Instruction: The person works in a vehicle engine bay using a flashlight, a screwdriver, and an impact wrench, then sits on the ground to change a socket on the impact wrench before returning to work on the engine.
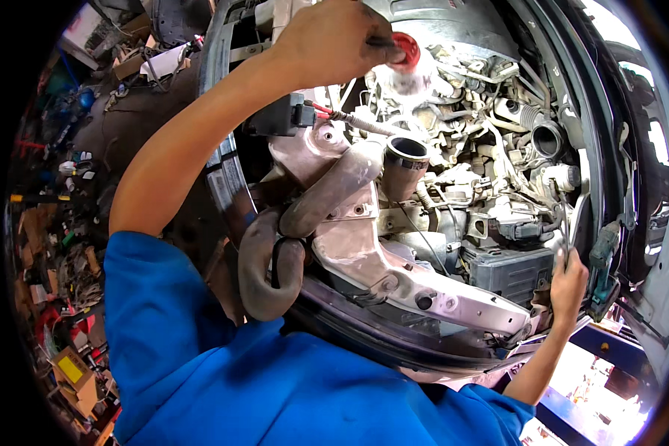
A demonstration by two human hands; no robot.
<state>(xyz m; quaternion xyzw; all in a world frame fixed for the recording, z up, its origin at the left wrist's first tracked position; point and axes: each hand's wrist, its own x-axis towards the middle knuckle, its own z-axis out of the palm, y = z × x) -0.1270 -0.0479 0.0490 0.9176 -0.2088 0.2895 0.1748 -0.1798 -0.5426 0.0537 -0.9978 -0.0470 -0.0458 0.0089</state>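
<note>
My left hand (338,41) is raised over the top of the engine bay (453,178), closed on a red round object (406,53) with a pale, glare-washed part below it. Beneath it lie a dark open-topped pipe (405,171), a thick bent hose (271,279) and a black box (282,117). Near the right side of the bay, my right hand (569,279) is closed around a long thin metal tool (565,223), beside a grey plastic box (509,271).
A metal crossmember (453,301) runs along the near edge. A green-and-black power tool (603,264) rests on the right rim. At the left, the floor (115,137) holds cardboard boxes (74,372), cables and scattered parts.
</note>
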